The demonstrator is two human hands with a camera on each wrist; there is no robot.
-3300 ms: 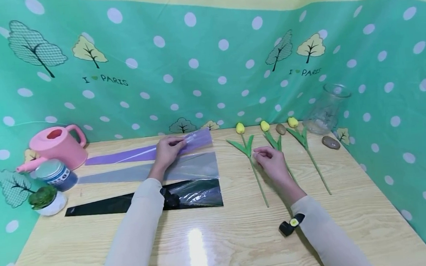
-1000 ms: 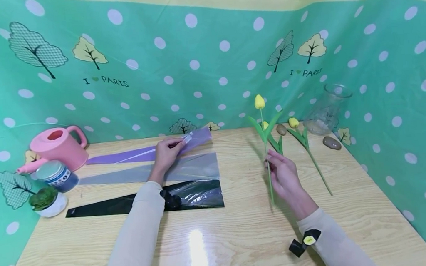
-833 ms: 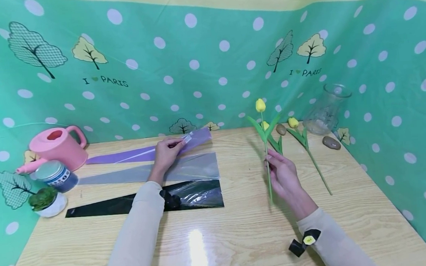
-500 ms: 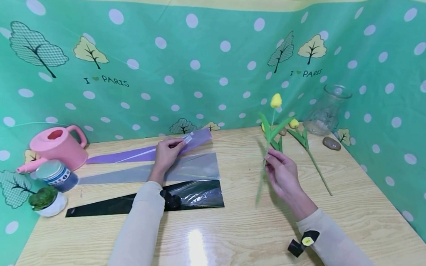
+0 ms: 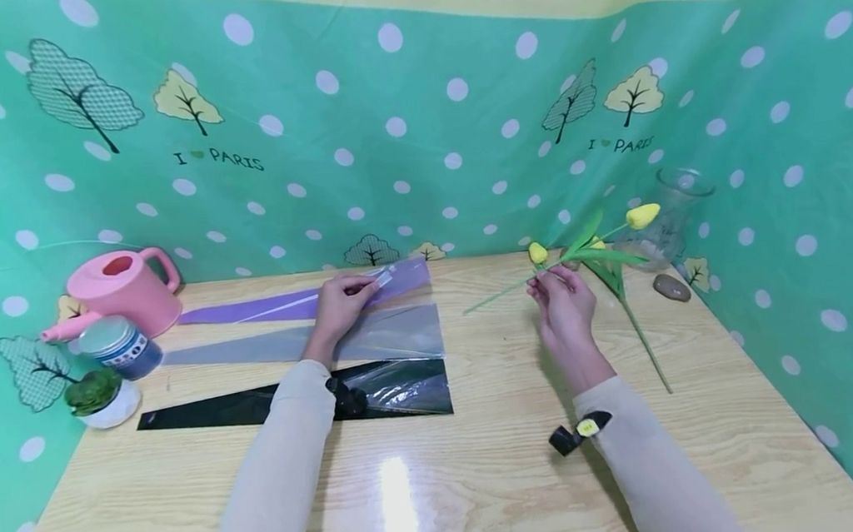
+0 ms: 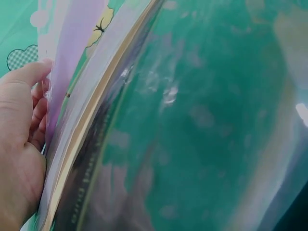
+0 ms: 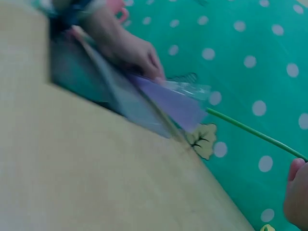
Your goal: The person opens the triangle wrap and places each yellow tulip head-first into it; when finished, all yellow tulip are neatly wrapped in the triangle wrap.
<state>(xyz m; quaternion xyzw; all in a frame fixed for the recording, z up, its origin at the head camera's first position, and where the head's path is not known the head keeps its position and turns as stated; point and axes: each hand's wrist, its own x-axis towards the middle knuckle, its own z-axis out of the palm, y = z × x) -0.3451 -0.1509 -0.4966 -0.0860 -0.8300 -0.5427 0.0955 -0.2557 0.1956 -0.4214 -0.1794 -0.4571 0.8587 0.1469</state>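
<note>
At the back of the table in the head view, my left hand (image 5: 343, 304) pinches the upper layer of a purple flower sleeve (image 5: 287, 305) near its wide end. That layer is lifted, so the mouth gapes to the right. My right hand (image 5: 567, 305) pinches the stem of a yellow artificial tulip (image 5: 643, 215) just below its leaves. The tulip lies almost sideways in the air, bloom to the right, stem end pointing left at the sleeve. In the right wrist view the green stem (image 7: 255, 132) tip overlaps the mouth of the sleeve (image 7: 171, 102).
Grey (image 5: 245, 347) and black (image 5: 205, 412) sleeves lie nearer me. Another tulip (image 5: 537, 253) and a third tulip's stem (image 5: 646, 340) lie behind my right hand, near a stone (image 5: 671, 287) and glass vase (image 5: 681, 212). A pink watering can (image 5: 124, 294), jar (image 5: 120, 347) and potted plant (image 5: 106, 400) stand left.
My right hand has picked up the leftmost tulip from the table, then tipped it from upright to sideways and moved it farther back. My left hand has raised the purple sleeve's upper layer.
</note>
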